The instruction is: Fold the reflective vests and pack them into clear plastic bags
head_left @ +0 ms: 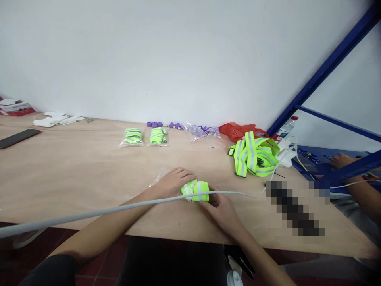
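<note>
A folded neon-green reflective strap (201,190) with silver stripes is between my hands, just above the table or on it; I cannot tell which. Its left part sits inside a clear plastic bag (160,176), and its right part sticks out. My left hand (177,180) is closed over the bag and the bagged end. With thumb and fingers, my right hand (218,204) grips the strap's right end. A white cable (125,206) crosses in front of both hands and hides part of the strap.
At the back stand two filled bags, a left one (133,137) and a right one (157,136). Purple rolls (154,124), loose green straps (253,155), a red bag (241,131) and a bottle (288,127) lie farther right. Another person's hand (342,160) is beyond the blue frame (324,69).
</note>
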